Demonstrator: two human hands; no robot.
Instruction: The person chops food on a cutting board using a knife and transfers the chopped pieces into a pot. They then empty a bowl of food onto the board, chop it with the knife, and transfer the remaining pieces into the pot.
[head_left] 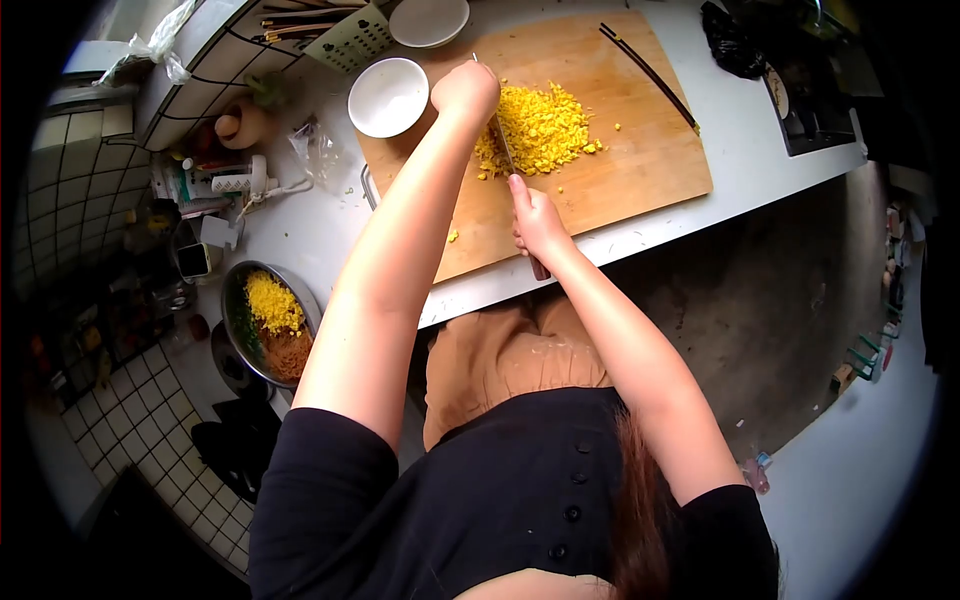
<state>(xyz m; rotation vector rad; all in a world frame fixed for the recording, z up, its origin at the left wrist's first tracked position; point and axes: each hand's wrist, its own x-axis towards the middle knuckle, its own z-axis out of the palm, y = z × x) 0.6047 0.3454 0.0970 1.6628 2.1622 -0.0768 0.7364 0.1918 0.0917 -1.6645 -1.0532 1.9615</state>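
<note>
My right hand [540, 221] is closed around the brown handle of a kitchen knife [503, 146]. Its blade is seen nearly edge-on, pointing away from me. At the far end of the blade, my left hand [467, 92] is closed over it, with a bit of the tip showing beyond. Its fingers are mostly hidden. Chopped yellow food [548, 130], which looks like cooked egg, lies in a pile against the blade's right side. Under it all is a wooden cutting board [640, 150]. A white bowl [389, 97] stands just left of my left hand.
Dark chopsticks [648, 76] lie on the board's right part. A second white bowl [430, 22] and a green utensil basket [347, 40] stand at the back. To the left, a metal bowl [313, 310] holds yellow, orange-brown and green food. The counter edge [640, 240] runs in front of me.
</note>
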